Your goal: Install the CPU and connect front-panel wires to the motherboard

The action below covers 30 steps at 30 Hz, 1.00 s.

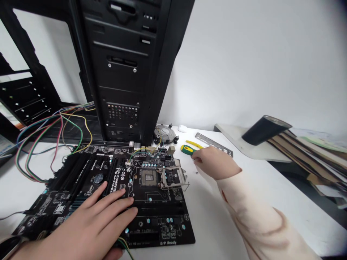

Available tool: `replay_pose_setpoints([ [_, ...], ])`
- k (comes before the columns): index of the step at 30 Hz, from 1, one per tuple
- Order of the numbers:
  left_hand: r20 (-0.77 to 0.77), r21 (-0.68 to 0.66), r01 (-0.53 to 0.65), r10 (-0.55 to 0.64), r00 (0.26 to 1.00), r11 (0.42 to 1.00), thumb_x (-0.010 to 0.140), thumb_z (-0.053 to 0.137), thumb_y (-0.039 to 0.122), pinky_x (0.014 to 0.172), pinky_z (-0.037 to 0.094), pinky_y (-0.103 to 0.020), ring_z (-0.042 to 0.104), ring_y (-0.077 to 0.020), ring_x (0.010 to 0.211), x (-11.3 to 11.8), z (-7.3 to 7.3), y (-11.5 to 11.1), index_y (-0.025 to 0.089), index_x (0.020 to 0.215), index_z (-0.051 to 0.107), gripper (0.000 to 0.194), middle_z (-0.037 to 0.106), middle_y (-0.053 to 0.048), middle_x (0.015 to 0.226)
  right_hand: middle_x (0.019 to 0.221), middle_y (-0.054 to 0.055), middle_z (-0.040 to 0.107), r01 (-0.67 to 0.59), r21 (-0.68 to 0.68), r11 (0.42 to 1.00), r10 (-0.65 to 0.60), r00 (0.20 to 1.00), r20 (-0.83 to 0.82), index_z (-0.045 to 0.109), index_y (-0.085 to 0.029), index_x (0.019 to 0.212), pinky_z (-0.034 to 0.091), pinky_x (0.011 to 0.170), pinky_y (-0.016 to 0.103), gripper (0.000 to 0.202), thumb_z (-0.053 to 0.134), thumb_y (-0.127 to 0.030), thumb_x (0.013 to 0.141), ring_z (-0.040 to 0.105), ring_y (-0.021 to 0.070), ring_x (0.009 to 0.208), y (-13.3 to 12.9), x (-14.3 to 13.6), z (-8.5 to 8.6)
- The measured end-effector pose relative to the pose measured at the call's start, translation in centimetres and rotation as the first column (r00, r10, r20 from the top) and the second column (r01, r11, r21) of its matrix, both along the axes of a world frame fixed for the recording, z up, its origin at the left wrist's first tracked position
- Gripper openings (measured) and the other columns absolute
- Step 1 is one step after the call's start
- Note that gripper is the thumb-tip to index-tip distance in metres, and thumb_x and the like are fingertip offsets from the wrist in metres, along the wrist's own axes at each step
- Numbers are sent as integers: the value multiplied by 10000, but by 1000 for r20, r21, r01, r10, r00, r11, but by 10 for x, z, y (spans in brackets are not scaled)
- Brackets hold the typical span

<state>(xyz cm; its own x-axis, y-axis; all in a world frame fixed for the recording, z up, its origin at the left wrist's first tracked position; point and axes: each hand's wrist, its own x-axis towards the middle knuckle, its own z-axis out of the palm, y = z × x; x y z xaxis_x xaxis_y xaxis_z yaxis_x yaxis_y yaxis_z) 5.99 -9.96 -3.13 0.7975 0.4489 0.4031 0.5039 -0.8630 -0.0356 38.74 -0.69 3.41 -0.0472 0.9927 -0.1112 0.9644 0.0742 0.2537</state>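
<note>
My left hand (pixel 94 220) lies spread over the lower left of a black motherboard (pixel 168 213), fingers apart and holding nothing. Its fingertips reach toward the printed GIGABYTE label. On the board, the CPU socket (pixel 148 177) is exposed, with its metal load frame (pixel 173 177) swung open to the right. Right of the board, my right hand (pixel 213 162) is closed at the end of a green and yellow screwdriver (pixel 187 150). Its fingers wrap round the shaft end, which they hide. A yellow, narrow tool or handle (pixel 194 144) lies just behind.
A tall black computer case (pixel 121 86) stands behind the board. Coloured wires (pixel 58 126) loop from it to the board's left side. A round CPU cooler (pixel 165 134), a metal I/O shield (pixel 214 143) and a dark cylinder (pixel 265 128) beside stacked papers (pixel 300 155) are further back.
</note>
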Motion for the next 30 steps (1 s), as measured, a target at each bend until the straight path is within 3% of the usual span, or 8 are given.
replay_pose_setpoints([
  [3,87,-11,-66,66,994,998,692,470,145,1176,132,-424,543,-194,1197,6,-2,-4,239,1232,548,554,657,11,1209,929,100,684,-15,22,1000,15,1000,-8,709,-240,907,410,587,317,280,447,-170,840,627,265,843,-1,0,1],
  [6,85,-30,-114,116,990,993,678,464,142,1173,128,-431,546,-195,1189,11,0,-8,246,1199,556,540,665,16,1188,960,101,687,-166,89,982,176,977,-123,688,-194,985,459,682,340,273,454,-185,845,627,249,876,-2,-3,-2],
  [9,68,-42,-128,130,989,991,678,483,144,1163,171,-442,551,-203,1187,11,2,-9,253,1211,544,547,665,5,1183,975,96,675,-389,111,914,404,863,-304,679,-166,1000,477,785,342,264,464,-187,848,618,212,894,-1,-8,-8],
  [11,52,-34,-91,93,994,995,677,494,145,1170,157,-420,548,-194,1193,9,2,-7,252,1232,537,566,658,6,1199,946,90,671,-458,80,885,453,812,-368,690,-167,956,479,802,343,245,474,-182,844,613,202,879,0,-10,-11],
  [19,-25,62,5,-4,1000,998,723,499,171,1187,-3,-354,532,-164,1205,3,7,2,224,1264,542,545,626,42,1256,941,72,683,-382,-11,924,352,862,-364,697,-184,844,467,825,335,215,500,-111,798,611,190,872,3,0,-9],
  [25,-47,71,4,-1,999,997,749,493,168,1183,109,-410,540,-184,1202,1,7,1,217,1289,524,543,622,5,1267,915,48,698,-432,-5,902,395,828,-398,679,-187,831,460,790,300,238,485,-62,770,612,165,840,5,1,-8],
  [30,-39,32,10,-9,999,999,714,491,151,1182,79,-421,527,-190,1217,0,4,3,216,1299,517,588,604,5,1294,925,45,702,-398,-28,917,355,845,-399,681,-187,838,462,760,284,225,500,-69,777,612,155,818,5,0,-6],
])
